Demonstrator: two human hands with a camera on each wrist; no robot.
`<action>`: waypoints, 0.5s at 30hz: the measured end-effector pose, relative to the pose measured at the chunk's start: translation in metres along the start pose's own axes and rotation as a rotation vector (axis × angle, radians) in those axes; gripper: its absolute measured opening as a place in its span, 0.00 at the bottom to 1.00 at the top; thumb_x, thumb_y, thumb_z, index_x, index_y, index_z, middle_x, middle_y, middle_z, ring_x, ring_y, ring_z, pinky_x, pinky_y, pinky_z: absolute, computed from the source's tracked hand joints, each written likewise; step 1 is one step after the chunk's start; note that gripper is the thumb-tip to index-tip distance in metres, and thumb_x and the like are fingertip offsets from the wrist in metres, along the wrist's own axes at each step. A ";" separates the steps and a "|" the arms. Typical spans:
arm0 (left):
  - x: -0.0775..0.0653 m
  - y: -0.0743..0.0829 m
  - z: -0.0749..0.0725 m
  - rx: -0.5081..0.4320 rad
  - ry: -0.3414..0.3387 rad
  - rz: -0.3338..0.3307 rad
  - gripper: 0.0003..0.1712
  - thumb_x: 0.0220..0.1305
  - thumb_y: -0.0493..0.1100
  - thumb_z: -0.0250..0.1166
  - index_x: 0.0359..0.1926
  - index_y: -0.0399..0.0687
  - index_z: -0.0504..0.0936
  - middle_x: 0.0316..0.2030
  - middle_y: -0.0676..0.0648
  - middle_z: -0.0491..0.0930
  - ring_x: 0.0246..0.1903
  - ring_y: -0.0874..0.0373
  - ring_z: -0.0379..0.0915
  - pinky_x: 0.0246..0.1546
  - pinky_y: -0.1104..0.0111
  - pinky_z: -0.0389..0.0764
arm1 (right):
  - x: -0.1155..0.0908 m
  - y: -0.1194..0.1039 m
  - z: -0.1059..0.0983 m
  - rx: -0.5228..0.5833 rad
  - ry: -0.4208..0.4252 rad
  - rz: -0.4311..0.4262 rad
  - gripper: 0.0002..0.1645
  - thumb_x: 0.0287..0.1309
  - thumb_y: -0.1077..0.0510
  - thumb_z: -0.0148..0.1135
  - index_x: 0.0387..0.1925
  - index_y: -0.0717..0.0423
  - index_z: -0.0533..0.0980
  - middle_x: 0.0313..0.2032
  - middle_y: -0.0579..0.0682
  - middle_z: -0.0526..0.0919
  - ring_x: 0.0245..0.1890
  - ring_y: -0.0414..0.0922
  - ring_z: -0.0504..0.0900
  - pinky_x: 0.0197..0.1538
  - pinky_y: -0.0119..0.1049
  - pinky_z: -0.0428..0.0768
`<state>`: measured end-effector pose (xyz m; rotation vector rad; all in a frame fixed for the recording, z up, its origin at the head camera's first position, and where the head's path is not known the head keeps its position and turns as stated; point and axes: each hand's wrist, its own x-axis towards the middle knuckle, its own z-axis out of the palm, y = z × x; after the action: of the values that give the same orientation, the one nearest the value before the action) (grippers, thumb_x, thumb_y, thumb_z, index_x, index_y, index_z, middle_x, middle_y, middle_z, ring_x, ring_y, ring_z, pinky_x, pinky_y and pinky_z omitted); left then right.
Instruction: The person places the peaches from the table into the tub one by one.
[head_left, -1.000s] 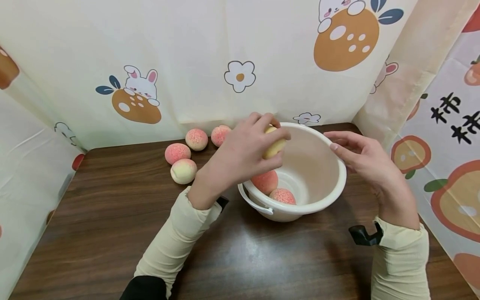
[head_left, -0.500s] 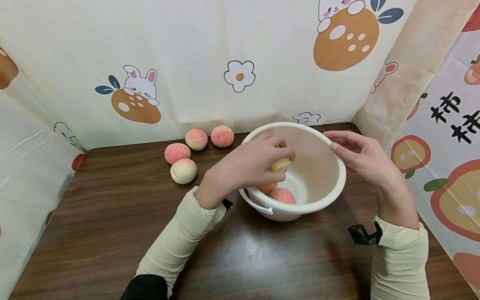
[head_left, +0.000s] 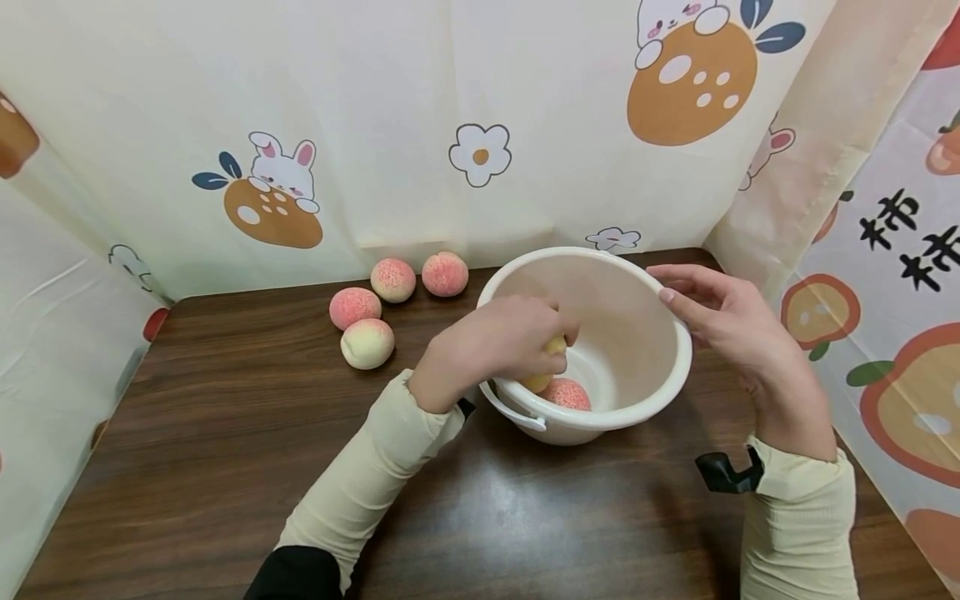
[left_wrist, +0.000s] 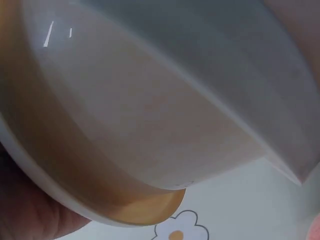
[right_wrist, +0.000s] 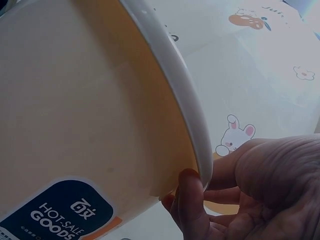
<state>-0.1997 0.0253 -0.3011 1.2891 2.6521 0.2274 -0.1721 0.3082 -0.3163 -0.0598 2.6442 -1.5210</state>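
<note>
My left hand [head_left: 498, 337] reaches over the near-left rim into a white bucket [head_left: 678, 375] and holds a yellowish peach [head_left: 557, 345] in its curled fingers. Close below that peach, a pink speckled peach [head_left: 566, 393] lies inside. At the bucket's right side my right hand [head_left: 735, 325] pinches the rim, thumb and fingers on it, as the right wrist view also shows. The left wrist view is filled mostly by the bucket's outer wall [left_wrist: 140, 105]; the held peach is hidden there.
Left of the bucket, several peaches lie on the dark wooden table [head_left: 247, 450], among them a pale one [head_left: 367, 343] and a pink one [head_left: 445, 274]. A patterned curtain [head_left: 390, 108] stands behind. The bucket's handle [head_left: 517, 414] hangs at its near-left side.
My left hand has lowered the yellowish peach from above the rim down into the bucket. The right hand has stayed on the rim, and the peaches on the table have not moved.
</note>
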 end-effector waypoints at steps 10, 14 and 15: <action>0.007 0.003 -0.005 0.017 -0.113 -0.053 0.12 0.70 0.51 0.63 0.51 0.59 0.87 0.49 0.51 0.83 0.48 0.57 0.79 0.56 0.63 0.78 | -0.001 0.000 0.001 -0.014 0.007 -0.006 0.26 0.73 0.45 0.61 0.67 0.48 0.75 0.41 0.32 0.84 0.36 0.35 0.86 0.33 0.38 0.87; 0.007 0.006 -0.006 0.009 -0.132 -0.064 0.13 0.74 0.52 0.60 0.51 0.57 0.87 0.49 0.50 0.84 0.49 0.55 0.80 0.58 0.62 0.77 | -0.001 0.000 0.001 -0.003 0.007 -0.010 0.25 0.73 0.46 0.61 0.67 0.48 0.75 0.41 0.32 0.84 0.35 0.35 0.86 0.32 0.38 0.87; 0.007 0.006 -0.006 0.005 -0.136 -0.064 0.13 0.75 0.51 0.59 0.51 0.57 0.87 0.48 0.50 0.85 0.48 0.55 0.80 0.57 0.62 0.77 | -0.001 0.000 0.001 0.004 0.007 -0.009 0.25 0.73 0.47 0.61 0.67 0.47 0.75 0.41 0.32 0.85 0.35 0.35 0.86 0.32 0.38 0.87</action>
<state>-0.2005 0.0341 -0.2948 1.1739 2.5754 0.1201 -0.1713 0.3070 -0.3168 -0.0660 2.6503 -1.5316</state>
